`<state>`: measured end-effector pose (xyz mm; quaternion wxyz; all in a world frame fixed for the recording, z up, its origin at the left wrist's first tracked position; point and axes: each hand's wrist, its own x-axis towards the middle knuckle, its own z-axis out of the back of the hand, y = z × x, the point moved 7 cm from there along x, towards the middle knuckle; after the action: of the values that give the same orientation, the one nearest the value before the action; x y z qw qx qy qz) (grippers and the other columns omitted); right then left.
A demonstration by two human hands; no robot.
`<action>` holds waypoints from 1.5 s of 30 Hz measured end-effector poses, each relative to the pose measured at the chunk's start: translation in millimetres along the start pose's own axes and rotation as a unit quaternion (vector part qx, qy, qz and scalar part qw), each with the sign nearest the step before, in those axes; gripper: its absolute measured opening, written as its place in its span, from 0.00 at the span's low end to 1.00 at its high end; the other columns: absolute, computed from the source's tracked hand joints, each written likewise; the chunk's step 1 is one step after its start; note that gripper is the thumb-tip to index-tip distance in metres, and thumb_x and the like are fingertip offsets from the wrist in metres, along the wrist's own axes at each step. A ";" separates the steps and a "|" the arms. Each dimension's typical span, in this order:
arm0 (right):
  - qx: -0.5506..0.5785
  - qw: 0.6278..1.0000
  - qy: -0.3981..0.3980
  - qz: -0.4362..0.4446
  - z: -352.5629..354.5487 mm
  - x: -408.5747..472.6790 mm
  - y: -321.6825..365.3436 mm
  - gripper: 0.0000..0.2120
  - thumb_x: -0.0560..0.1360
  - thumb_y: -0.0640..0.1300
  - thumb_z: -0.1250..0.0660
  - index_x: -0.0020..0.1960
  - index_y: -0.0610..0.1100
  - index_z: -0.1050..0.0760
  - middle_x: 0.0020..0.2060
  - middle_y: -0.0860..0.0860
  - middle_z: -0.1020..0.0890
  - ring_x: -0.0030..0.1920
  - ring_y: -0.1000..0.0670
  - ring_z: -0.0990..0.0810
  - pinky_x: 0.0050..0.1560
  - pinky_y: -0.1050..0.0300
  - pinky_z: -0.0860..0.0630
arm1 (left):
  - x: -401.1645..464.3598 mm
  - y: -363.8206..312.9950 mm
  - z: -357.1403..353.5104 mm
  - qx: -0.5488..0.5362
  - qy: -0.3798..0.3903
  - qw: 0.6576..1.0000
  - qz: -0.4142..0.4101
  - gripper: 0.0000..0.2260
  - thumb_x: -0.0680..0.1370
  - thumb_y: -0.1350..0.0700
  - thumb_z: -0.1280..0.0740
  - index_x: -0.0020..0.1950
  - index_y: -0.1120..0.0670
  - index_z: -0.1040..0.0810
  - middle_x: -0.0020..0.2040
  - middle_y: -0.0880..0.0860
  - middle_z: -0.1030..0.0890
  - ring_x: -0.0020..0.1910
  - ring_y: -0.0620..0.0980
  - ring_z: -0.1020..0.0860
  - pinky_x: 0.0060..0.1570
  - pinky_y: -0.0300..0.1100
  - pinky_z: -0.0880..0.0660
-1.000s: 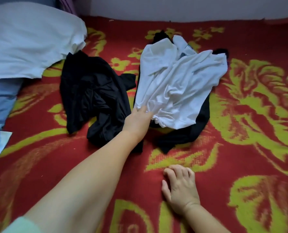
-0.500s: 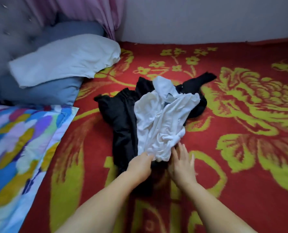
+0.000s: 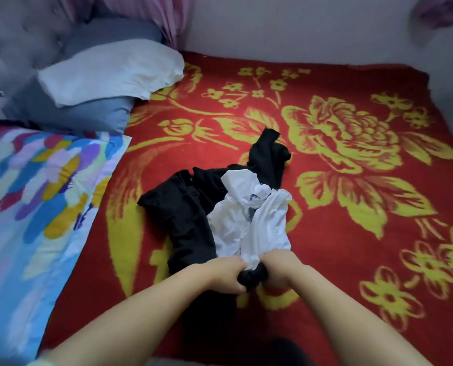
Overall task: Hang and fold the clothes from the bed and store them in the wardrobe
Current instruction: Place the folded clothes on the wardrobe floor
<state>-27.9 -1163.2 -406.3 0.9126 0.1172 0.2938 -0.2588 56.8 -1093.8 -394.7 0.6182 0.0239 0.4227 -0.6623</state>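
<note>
Lying along the far left edge of the bed, a quilt printed in blue, yellow, purple and pink brush-stroke patches [image 3: 35, 196] runs toward a grey-blue pillow [image 3: 88, 112], and a crumpled white cloth [image 3: 109, 72] rests on top of that pillow against the grey tufted headboard [image 3: 11, 48]. A red blanket with large yellow flower patterns [image 3: 352, 159] covers the rest of the bed. On the blanket, left of centre, lies a heap of crumpled black clothes [image 3: 183, 212], one black end reaching away toward the big flower. A bunched white garment [image 3: 246, 220] lies on the right part of that heap, touching it. At the near end of the heap the left hand [image 3: 225, 273] has its fingers curled tight around the gathered black and white fabric. Just beside it, almost touching, the right hand [image 3: 280, 268] grips the same bundle, fingers wrapped round a dark knot of cloth between the two hands. Both bare forearms reach in from the bottom edge.
</note>
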 end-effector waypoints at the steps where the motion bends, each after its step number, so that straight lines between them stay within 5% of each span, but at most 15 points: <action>1: -0.004 1.000 0.009 -0.008 -8.4 -10.7 -7.0 0.16 0.72 0.55 0.34 0.54 0.46 0.24 0.52 0.47 0.19 0.53 0.43 0.21 0.44 0.55 0.30 | 3.9 -6.8 -8.5 -0.019 0.012 1.000 -0.008 0.15 0.73 0.45 0.32 0.50 0.55 0.27 0.51 0.53 0.23 0.49 0.54 0.24 0.49 0.48 0.27; 4: -0.009 0.998 0.026 -0.050 -42.5 -44.4 -37.3 0.28 0.69 0.66 0.35 0.57 0.46 0.27 0.54 0.47 0.21 0.57 0.43 0.25 0.51 0.52 0.32 | 22.8 -27.5 -34.6 -0.122 0.018 0.992 -0.014 0.14 0.72 0.37 0.33 0.38 0.46 0.29 0.37 0.41 0.26 0.36 0.41 0.27 0.37 0.35 0.33; 6: -0.011 0.997 0.032 -0.063 -66.7 -65.4 -54.2 0.28 0.71 0.63 0.35 0.60 0.44 0.30 0.58 0.46 0.24 0.60 0.43 0.28 0.55 0.50 0.33 | 36.7 -33.7 -50.6 -0.164 -0.005 0.986 -0.003 0.17 0.73 0.38 0.35 0.32 0.48 0.31 0.29 0.42 0.29 0.29 0.39 0.30 0.31 0.33 0.37; 11: 0.040 0.992 0.108 -0.059 -122.3 -98.1 -77.4 0.19 0.75 0.48 0.36 0.63 0.44 0.33 0.61 0.44 0.27 0.60 0.42 0.26 0.53 0.49 0.28 | 56.0 -53.1 -95.6 -0.145 -0.017 0.989 -0.006 0.18 0.78 0.49 0.38 0.29 0.52 0.35 0.27 0.48 0.32 0.30 0.47 0.33 0.31 0.42 0.39; 16: -0.014 0.984 0.157 -0.079 -139.1 -102.5 -120.8 0.16 0.78 0.44 0.41 0.65 0.50 0.29 0.60 0.50 0.23 0.60 0.45 0.23 0.53 0.52 0.26 | 59.5 -48.1 -87.0 -0.195 -0.055 0.974 0.097 0.09 0.79 0.47 0.38 0.49 0.49 0.22 0.46 0.46 0.20 0.46 0.46 0.23 0.49 0.43 0.27; 20: 0.028 0.973 0.212 -0.090 -156.0 -102.4 -140.1 0.19 0.77 0.47 0.40 0.67 0.47 0.32 0.65 0.49 0.26 0.64 0.46 0.26 0.58 0.51 0.26 | 48.7 -1.2 -60.1 -0.084 -0.143 0.966 0.199 0.12 0.78 0.56 0.40 0.60 0.53 0.24 0.58 0.52 0.23 0.58 0.52 0.25 0.54 0.46 0.27; 23: 0.004 0.971 0.233 -0.053 -154.4 -84.0 -129.0 0.19 0.77 0.44 0.40 0.67 0.47 0.31 0.63 0.46 0.27 0.62 0.43 0.26 0.54 0.52 0.27 | 43.2 32.2 -100.7 0.084 0.053 0.970 0.224 0.29 0.76 0.59 0.39 0.77 0.50 0.42 0.77 0.55 0.46 0.77 0.54 0.50 0.74 0.56 0.47; 25: 0.024 0.985 0.167 -0.037 -140.9 -60.6 -108.0 0.15 0.77 0.42 0.42 0.63 0.45 0.29 0.59 0.45 0.25 0.59 0.42 0.25 0.51 0.52 0.28 | 34.6 52.0 -127.5 0.197 0.106 0.949 0.223 0.30 0.76 0.61 0.38 0.77 0.51 0.44 0.79 0.56 0.57 0.77 0.55 0.61 0.74 0.61 0.58; 27: 0.068 0.993 0.095 -0.028 -125.8 -36.5 -81.3 0.14 0.76 0.41 0.44 0.60 0.45 0.28 0.58 0.44 0.25 0.58 0.42 0.24 0.48 0.54 0.29 | 31.5 66.4 -133.5 0.248 0.050 0.947 0.200 0.21 0.79 0.59 0.40 0.72 0.53 0.36 0.77 0.57 0.46 0.78 0.54 0.53 0.74 0.58 0.60; 29: 0.124 0.991 0.046 -0.026 -111.4 -17.6 -58.3 0.14 0.77 0.42 0.44 0.60 0.47 0.28 0.58 0.46 0.25 0.59 0.43 0.25 0.47 0.54 0.31 | 27.0 69.3 -119.3 0.244 -0.036 0.954 0.173 0.13 0.80 0.53 0.40 0.64 0.53 0.30 0.65 0.54 0.27 0.69 0.52 0.33 0.75 0.52 0.56; 31: 0.185 0.982 0.020 -0.014 -97.0 -5.5 -35.2 0.16 0.78 0.46 0.41 0.65 0.49 0.29 0.62 0.49 0.25 0.63 0.46 0.27 0.53 0.55 0.30 | 12.7 71.9 -88.2 0.166 -0.136 0.959 0.187 0.12 0.80 0.47 0.40 0.56 0.53 0.27 0.51 0.53 0.20 0.55 0.52 0.22 0.67 0.45 0.38; 33: 0.295 0.955 0.008 0.010 -72.3 1.3 -6.6 0.27 0.76 0.52 0.35 0.73 0.48 0.36 0.68 0.51 0.29 0.69 0.51 0.31 0.64 0.57 0.33 | -14.7 78.6 -37.0 0.045 -0.262 0.942 0.206 0.14 0.79 0.44 0.38 0.53 0.55 0.24 0.45 0.54 0.17 0.47 0.54 0.20 0.46 0.45 0.29; 36: 0.467 0.883 -0.007 0.043 -13.9 3.1 32.6 0.40 0.72 0.56 0.28 0.77 0.49 0.44 0.70 0.59 0.36 0.71 0.60 0.39 0.66 0.69 0.40 | -49.7 75.7 45.3 -0.190 -0.340 0.909 0.151 0.15 0.79 0.46 0.36 0.54 0.56 0.19 0.49 0.52 0.17 0.49 0.47 0.20 0.50 0.48 0.25; 39: 0.572 0.817 -0.049 0.055 67.8 3.4 56.0 0.29 0.73 0.55 0.29 0.70 0.54 0.35 0.61 0.65 0.29 0.63 0.62 0.31 0.53 0.79 0.34 | -82.5 57.5 133.2 -0.366 -0.366 0.854 0.049 0.10 0.79 0.47 0.36 0.44 0.49 0.19 0.42 0.47 0.17 0.43 0.36 0.21 0.48 0.44 0.25; 45: 0.655 0.740 -0.112 0.107 237.4 -33.5 49.7 0.11 0.78 0.49 0.34 0.59 0.52 0.25 0.55 0.52 0.18 0.55 0.53 0.18 0.55 0.57 0.22 | -133.2 11.1 262.0 -0.561 -0.286 0.767 -0.123 0.16 0.72 0.49 0.28 0.59 0.48 0.21 0.57 0.50 0.18 0.56 0.48 0.20 0.47 0.38 0.23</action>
<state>88.7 -1195.0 -193.3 0.6589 0.6867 -0.0674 -0.2998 225.9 -1140.4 -158.7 0.5269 -0.5700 0.5221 -0.3534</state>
